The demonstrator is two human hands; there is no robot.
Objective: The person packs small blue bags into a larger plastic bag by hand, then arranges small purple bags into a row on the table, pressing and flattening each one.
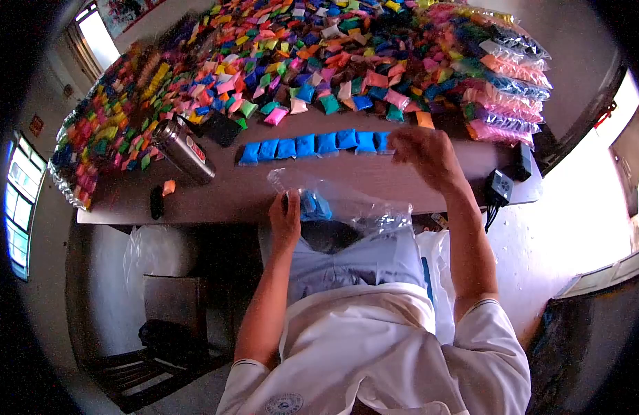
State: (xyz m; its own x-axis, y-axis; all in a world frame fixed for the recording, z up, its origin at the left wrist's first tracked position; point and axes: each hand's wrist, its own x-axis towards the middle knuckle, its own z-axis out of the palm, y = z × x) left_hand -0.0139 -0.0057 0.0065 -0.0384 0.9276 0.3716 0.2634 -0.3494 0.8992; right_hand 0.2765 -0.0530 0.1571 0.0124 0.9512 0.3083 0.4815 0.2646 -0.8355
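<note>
My left hand (285,216) pinches the edge of a clear plastic bag (364,207) at the table's front edge. Blue packets (316,206) lie inside the bag, just right of those fingers. Farther back, a row of several small blue packets (305,146) runs across the table. Over the right end of that row is my right hand (426,155), its fingers bent and blurred. Whether anything is in it cannot be made out.
A large heap of coloured packets (285,62) covers the back of the table (236,187). A steel flask (183,151) lies at the left, near a black object (157,202). Stacked clear bags (506,104) and a black device (500,185) are at the right.
</note>
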